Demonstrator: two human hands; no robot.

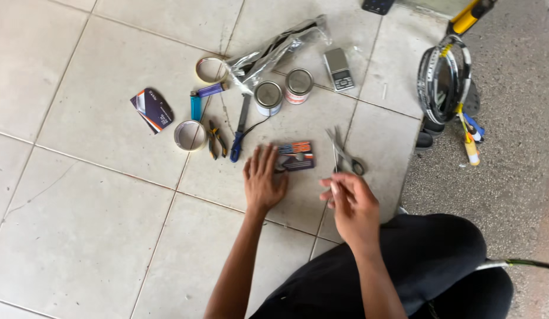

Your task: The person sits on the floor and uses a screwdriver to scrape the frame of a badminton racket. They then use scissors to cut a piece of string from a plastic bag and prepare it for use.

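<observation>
Far left on the tiled floor (79,195): a dark card packet (152,110) with orange and white stripes, lying flat and tilted, well apart from the hands. Next, a roll of tape (190,135) lying flat, with a second tape ring (210,70) further up; between them a blue lighter (196,106) upright in the frame and a purple lighter (212,90) lying across its top end. Just right of the lower roll, small pliers (216,140) with yellow-and-black handles, then a blue-handled tool (239,131) stretched toward a crumpled clear plastic bag (278,48).

Past that, two small round tins (283,91) side by side, touching or nearly so; a little pocket scale (338,70) near them to the right.

Lower middle — left hand (263,180) flat on the tile, palm down, fingers spread wide, fingertips at the left edge of a dark orange-striped packet (296,156); whether touching or just beside, cannot tell. Scissors (345,155) close to the packet's right, blades pointing up.

Right hand (351,204) below the scissors, raised over a black-clad knee (404,266), fingers narrowed together, pinching a thin pale strip (334,188) — too small to make out further.

Far right, off the tile on gritty ground: a racket head (444,80) with a yellow shaft, dark shoes beneath it.
</observation>
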